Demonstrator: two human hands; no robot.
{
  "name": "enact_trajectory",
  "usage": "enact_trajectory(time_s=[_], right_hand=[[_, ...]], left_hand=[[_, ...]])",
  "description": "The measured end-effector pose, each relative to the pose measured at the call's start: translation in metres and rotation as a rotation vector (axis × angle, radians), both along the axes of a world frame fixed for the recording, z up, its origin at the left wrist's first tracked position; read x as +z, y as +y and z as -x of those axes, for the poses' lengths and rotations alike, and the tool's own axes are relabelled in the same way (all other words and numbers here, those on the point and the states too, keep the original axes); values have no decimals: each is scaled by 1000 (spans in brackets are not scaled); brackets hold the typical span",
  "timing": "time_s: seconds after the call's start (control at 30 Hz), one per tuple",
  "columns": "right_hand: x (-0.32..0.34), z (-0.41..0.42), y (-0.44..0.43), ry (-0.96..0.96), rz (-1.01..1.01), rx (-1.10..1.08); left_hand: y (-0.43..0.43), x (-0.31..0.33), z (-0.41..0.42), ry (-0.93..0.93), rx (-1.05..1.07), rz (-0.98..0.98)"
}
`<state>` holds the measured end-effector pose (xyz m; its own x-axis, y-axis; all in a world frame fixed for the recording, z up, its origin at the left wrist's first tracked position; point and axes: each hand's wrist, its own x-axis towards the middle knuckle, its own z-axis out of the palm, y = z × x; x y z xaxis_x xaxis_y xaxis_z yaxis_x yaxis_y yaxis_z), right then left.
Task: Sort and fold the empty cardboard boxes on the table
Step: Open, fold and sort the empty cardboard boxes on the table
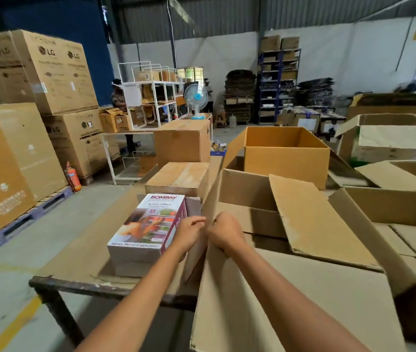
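Note:
A large opened brown cardboard box (303, 295) lies across the near part of the table (79, 283), its flaps spread. My right hand (224, 231) grips the box's left edge with curled fingers. Close beside it, my left hand (191, 231) has its fingers curled at the same edge, right next to a printed "Bombay" carton (148, 224). Behind the carton sit a small brown box (179, 177) and a taller closed box (181, 143). An open orange-brown box (285, 153) stands upright further back.
More opened cardboard boxes (390, 196) crowd the right side. Stacked LG cartons (57, 72) on pallets fill the left, with a red fire extinguisher (73, 177). A white rack (151, 95), a fan (195, 100) and shelving (278, 85) stand behind. Two persons are at the back.

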<state>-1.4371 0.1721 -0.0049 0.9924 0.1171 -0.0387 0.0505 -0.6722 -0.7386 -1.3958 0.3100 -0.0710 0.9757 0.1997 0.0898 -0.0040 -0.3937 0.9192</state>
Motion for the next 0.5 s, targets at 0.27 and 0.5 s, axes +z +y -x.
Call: enact_trajectory(time_s=[0.27, 0.5], right_hand=[[-23, 5, 6, -129, 50, -14], [-21, -24, -93, -124, 606, -178]], left_hand=[[-4, -1, 5, 0, -16, -60], [-32, 5, 4, 63, -24, -410]])
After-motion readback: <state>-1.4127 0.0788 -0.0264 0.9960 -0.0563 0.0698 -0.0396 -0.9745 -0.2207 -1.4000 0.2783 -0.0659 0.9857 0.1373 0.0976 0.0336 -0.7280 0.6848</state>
